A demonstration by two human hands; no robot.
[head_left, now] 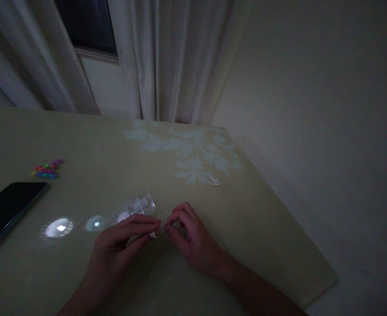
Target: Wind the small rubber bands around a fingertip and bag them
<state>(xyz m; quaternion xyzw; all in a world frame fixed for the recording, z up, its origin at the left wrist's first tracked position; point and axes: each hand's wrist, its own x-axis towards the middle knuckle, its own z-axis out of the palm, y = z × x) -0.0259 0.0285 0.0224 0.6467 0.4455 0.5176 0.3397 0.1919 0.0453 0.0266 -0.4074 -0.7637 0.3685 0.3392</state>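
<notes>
My left hand [124,239] is closed in a pinch on a small white piece [153,235], whose exact kind is too small to make out. Just to its right, my right hand [190,239] has its thumb and index fingertip pressed together. Whatever lies between those fingertips, if anything, cannot be made out. The two hands are close but apart, above the table. Behind the left fingers lies a small clear plastic box [141,202] with compartments. Farther off to the right, a little white piece [215,181] rests on the table with what looks like a thin thread.
The pale green table [91,140] carries a white floral pattern near its far right corner. A dark phone [12,204] lies at the left, with a cluster of small colourful pieces [48,169] beyond it. Curtains [180,57] and a wall [312,109] border the table.
</notes>
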